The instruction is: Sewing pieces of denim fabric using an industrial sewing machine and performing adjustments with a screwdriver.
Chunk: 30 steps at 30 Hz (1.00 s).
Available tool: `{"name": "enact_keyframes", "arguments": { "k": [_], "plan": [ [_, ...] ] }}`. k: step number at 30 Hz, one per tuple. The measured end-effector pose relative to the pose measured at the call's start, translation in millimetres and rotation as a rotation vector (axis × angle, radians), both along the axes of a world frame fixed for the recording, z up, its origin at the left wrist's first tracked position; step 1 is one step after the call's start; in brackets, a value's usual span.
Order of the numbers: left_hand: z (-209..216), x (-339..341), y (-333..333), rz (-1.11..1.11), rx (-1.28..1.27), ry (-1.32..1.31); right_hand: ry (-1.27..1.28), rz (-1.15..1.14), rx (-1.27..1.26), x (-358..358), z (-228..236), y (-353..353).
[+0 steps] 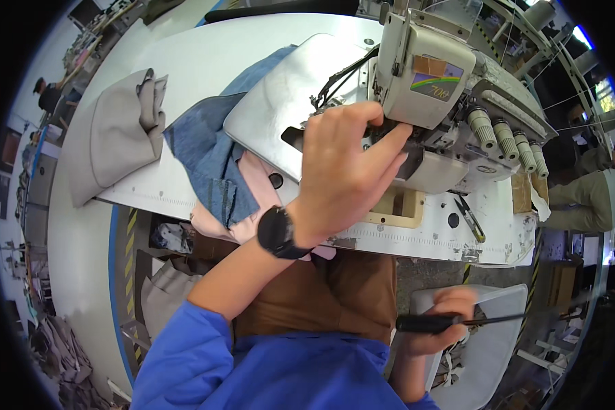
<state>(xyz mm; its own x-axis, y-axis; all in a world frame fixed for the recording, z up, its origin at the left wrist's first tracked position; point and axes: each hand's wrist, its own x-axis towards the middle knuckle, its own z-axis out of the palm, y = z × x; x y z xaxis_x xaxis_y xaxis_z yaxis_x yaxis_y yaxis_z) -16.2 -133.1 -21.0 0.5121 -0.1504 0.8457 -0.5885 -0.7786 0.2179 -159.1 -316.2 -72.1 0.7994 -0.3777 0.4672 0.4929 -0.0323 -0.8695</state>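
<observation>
My left hand (338, 164), with a black watch (276, 232) on its wrist, reaches into the needle area of a beige overlock sewing machine (417, 82). Its fingers are bent in at the machine's front, and whatever they grip there is hidden. Low on the right, over a pale bin, my right hand (451, 311) is closed around a screwdriver (424, 323) with a black handle. The long shaft points right, blurred by motion. Left of the machine, a shiny metal plate (280, 102) lies partly over blue denim pieces (208, 147) and pink cloth (253, 184).
Thread snips (470, 220) lie on the white table (178, 61) right of the machine. Folded grey fabric (119, 137) rests at the left edge. A whitish bin (506, 342) with scraps stands below right. Other people are in the background.
</observation>
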Motion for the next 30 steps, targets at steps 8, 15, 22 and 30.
{"name": "enact_keyframes", "arguments": {
  "k": [8,15,22,30],
  "plan": [
    [-19,18,-20,0.18,-0.046,-0.093,-0.394,-0.26,-0.246,94,36,23],
    [-21,14,-19,0.172,-0.069,-0.087,-0.445,-0.16,-0.347,132,25,48],
    [-23,20,-19,0.17,-0.077,-0.132,-0.483,-0.092,-0.286,132,26,39],
    [-29,21,-15,0.174,-0.103,-0.161,-0.17,0.177,-0.164,59,37,-4]
  ]
}}
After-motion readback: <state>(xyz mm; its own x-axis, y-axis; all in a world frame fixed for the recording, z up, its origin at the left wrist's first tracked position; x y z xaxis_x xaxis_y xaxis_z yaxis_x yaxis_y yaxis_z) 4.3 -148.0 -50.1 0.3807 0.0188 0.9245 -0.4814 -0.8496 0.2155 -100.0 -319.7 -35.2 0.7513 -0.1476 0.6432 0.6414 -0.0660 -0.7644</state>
